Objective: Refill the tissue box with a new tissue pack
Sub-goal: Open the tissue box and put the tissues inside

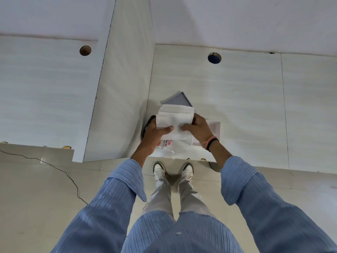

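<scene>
Left hand (155, 133): its grip is closed on the left side of the tissue stack, thumb on top and the other fingers hidden under it.
Right hand (197, 128): its grip is closed on the right side of the same stack, fingers curled over the top.
Tissue stack (175, 118): a thick pile of white folded tissues, held up between both hands above the worktop, with no wrapper on it.
Tissue box (177, 100): a white box with a grey inside, tilted, just behind the stack; the far edge of the stack hides its near part, so I cannot tell if the tissues are inside it or only in front of it.
Empty wrapper (166, 146): a clear plastic bag with red and black print, lying flat on the worktop under the hands, near the front edge.
White lid or card (214, 128): a flat white piece lying on the worktop under the right wrist; I cannot tell what it is.
Black thing (148, 123): dark and round, with small white marks, mostly hidden behind the left hand.
Worktop (237, 106): white, with a tall white divider (120, 84) on its left side and a round hole (214, 57) near the back.
Wristbands (211, 142): one pink and one black, on the right wrist.
Sleeves (116, 194): light blue and ribbed, on both arms.
Shoes (159, 170): white, on the pale floor, close to the front edge of the worktop.
</scene>
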